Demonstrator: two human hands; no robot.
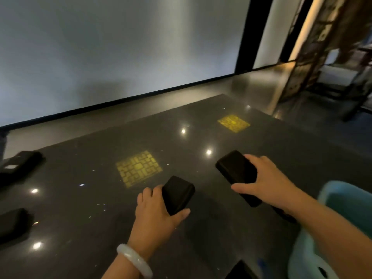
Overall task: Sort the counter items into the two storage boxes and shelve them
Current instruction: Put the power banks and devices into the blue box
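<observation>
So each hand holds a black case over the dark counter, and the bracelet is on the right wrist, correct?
Not quite: the head view shows the pale bracelet on the left wrist, not the right. The rest stands: the left hand grips one black case and the right hand grips another black case over the dark counter.

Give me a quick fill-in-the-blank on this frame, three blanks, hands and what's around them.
1. Each hand grips a ____ rectangular case: left hand on one case, right hand on a longer case.
2. The bangle sits on the ____ wrist.
3. The light blue storage box stands to the person's ____.

Missing words: black; left; right
</observation>
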